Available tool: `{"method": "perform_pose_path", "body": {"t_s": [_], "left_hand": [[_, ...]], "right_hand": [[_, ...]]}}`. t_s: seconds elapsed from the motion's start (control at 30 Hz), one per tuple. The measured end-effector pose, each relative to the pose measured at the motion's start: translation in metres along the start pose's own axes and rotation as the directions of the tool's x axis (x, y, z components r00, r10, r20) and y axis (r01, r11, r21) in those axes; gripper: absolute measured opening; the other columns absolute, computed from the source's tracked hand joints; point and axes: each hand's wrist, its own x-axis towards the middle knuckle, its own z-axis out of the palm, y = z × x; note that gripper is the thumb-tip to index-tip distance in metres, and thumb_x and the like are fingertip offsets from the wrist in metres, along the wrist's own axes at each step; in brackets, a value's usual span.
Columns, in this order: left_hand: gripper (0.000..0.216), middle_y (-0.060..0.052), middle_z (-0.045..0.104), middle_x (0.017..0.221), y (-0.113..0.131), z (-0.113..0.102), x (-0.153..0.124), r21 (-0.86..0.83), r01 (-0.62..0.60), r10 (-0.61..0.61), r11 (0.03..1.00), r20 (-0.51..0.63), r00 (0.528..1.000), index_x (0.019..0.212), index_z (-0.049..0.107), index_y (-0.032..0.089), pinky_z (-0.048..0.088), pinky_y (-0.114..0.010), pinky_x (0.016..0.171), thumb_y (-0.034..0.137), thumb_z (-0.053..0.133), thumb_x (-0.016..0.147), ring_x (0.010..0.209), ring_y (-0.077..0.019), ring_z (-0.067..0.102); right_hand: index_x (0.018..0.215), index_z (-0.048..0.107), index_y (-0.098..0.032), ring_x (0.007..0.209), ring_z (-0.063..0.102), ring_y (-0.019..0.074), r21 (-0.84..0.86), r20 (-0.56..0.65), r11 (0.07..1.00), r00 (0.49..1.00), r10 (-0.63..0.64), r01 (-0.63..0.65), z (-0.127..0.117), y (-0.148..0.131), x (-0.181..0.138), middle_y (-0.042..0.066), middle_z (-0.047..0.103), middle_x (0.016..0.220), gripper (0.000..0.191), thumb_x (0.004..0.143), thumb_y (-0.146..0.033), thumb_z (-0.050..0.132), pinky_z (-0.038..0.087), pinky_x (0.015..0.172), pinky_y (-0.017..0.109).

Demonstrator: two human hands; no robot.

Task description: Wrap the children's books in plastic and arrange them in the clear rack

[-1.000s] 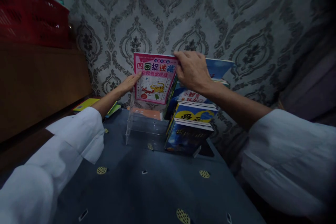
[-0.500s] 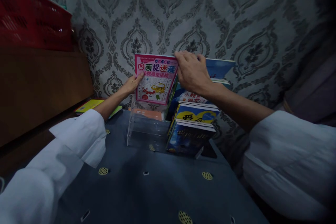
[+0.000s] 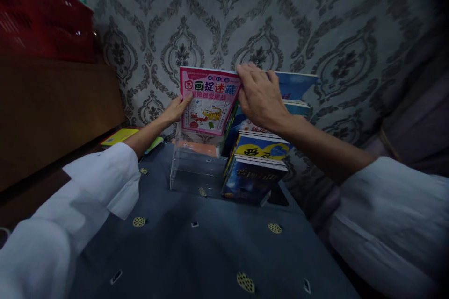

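At the centre of the frame, a pink book (image 3: 206,107) stands nearly upright above the lower tiers of a clear rack (image 3: 199,174), its left edge pinched in the left hand (image 3: 178,108); the right hand (image 3: 261,96) bends over its top right corner, how firmly I cannot tell; to the right stand blue books (image 3: 252,180); upper left, a red basket (image 3: 45,21)

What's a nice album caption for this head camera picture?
Left fingers grip a pink book by its edge; right fingers touch its top corner, at a clear rack.
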Motion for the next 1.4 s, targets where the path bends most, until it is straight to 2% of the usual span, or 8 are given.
{"method": "perform_pose_path", "body": {"t_s": [0.23, 0.47, 0.87, 0.97, 1.07, 1.13, 1.27, 1.4], "left_hand": [[0.063, -0.007, 0.064, 0.081, -0.005, -0.003, -0.001, 0.041, 0.014, -0.015, 0.999, 0.014, 1.0, 0.108, 0.063, 0.016, 0.042, -0.02, 0.047, 0.071, 0.036, 0.097, 0.068, -0.0179, 0.06], [0.059, -0.007, 0.063, 0.093, -0.01, -0.004, -0.005, 0.053, -0.009, 0.006, 0.999, 0.053, 0.999, 0.124, 0.055, 0.018, 0.037, -0.017, 0.043, 0.069, 0.037, 0.098, 0.066, -0.0145, 0.055], [0.049, -0.01, 0.06, 0.121, -0.032, -0.017, -0.036, 0.157, 0.01, -0.005, 0.988, -0.034, 0.999, 0.13, 0.045, 0.019, 0.053, -0.022, 0.064, 0.058, 0.035, 0.102, 0.103, -0.0201, 0.062], [0.047, -0.012, 0.058, 0.133, -0.062, -0.028, -0.063, 0.515, 0.159, -0.114, 0.842, -0.12, 0.986, 0.139, 0.039, 0.019, 0.055, -0.03, 0.087, 0.048, 0.022, 0.107, 0.116, -0.0196, 0.059], [0.045, -0.021, 0.055, 0.138, -0.101, -0.039, -0.093, 0.662, 0.304, -0.259, 0.685, -0.169, 0.951, 0.133, 0.047, 0.011, 0.042, -0.046, 0.11, 0.042, 0.041, 0.102, 0.132, -0.0302, 0.05], [0.054, -0.03, 0.05, 0.142, -0.126, -0.045, -0.11, 0.722, 0.385, -0.355, 0.575, -0.204, 0.912, 0.133, 0.049, 0.006, 0.036, -0.06, 0.111, 0.045, 0.054, 0.096, 0.14, -0.0417, 0.041], [0.061, -0.033, 0.042, 0.15, -0.163, -0.052, -0.129, 0.811, 0.424, -0.456, 0.403, -0.224, 0.861, 0.141, 0.044, 0.006, 0.029, -0.071, 0.11, 0.045, 0.054, 0.095, 0.147, -0.0461, 0.03], [0.052, -0.03, 0.05, 0.144, -0.178, -0.056, -0.13, 0.878, 0.383, -0.472, 0.286, -0.219, 0.854, 0.14, 0.048, 0.007, 0.034, -0.069, 0.107, 0.038, 0.051, 0.099, 0.139, -0.0441, 0.042]], "right_hand": [[0.156, 0.03, -0.028, 0.152, 0.028, 0.0292, 0.103, -0.055, 0.995, 0.998, 0.015, -0.009, 0.008, 0.006, -0.01, 0.005, 0.035, 0.165, 0.056, 0.1, -0.023, 0.036, 0.023, 0.122, 0.06], [0.156, 0.025, -0.008, 0.154, 0.024, 0.0303, 0.037, -0.024, 0.999, 1.0, 0.006, -0.006, 0.005, 0.0, -0.018, 0.019, 0.028, 0.166, 0.064, 0.094, -0.015, 0.038, 0.022, 0.121, 0.06], [0.156, 0.029, -0.016, 0.152, 0.027, 0.0364, 0.083, -0.117, 0.996, 0.993, -0.027, 0.037, 0.003, -0.01, -0.042, 0.019, 0.032, 0.164, 0.065, 0.093, -0.016, 0.041, 0.027, 0.117, 0.066], [0.152, 0.038, -0.02, 0.152, 0.031, 0.0332, 0.151, -0.155, 0.983, 0.985, -0.079, 0.103, 0.003, -0.024, -0.076, 0.017, 0.038, 0.162, 0.058, 0.095, -0.017, 0.04, 0.031, 0.118, 0.063], [0.148, 0.047, -0.033, 0.146, 0.043, 0.0285, 0.294, -0.153, 0.927, 0.969, -0.194, 0.231, 0.016, -0.04, -0.132, 0.009, 0.05, 0.155, 0.054, 0.097, -0.016, 0.04, 0.04, 0.115, 0.059], [0.148, 0.049, -0.028, 0.142, 0.049, 0.0285, 0.4, -0.169, 0.847, 0.936, -0.308, 0.351, 0.032, -0.051, -0.173, 0.012, 0.057, 0.148, 0.057, 0.094, -0.009, 0.045, 0.045, 0.113, 0.056], [0.147, 0.051, -0.025, 0.142, 0.049, 0.0282, 0.552, 0.012, 0.805, 0.964, -0.265, 0.215, 0.066, -0.072, -0.243, 0.014, 0.054, 0.152, 0.06, 0.092, -0.005, 0.046, 0.051, 0.109, 0.051], [0.137, 0.06, -0.025, 0.135, 0.057, 0.0259, 0.613, 0.073, 0.786, 0.985, -0.156, 0.079, 0.09, -0.095, -0.28, 0.013, 0.058, 0.147, 0.047, 0.094, -0.008, 0.048, 0.057, 0.105, 0.043]]}}
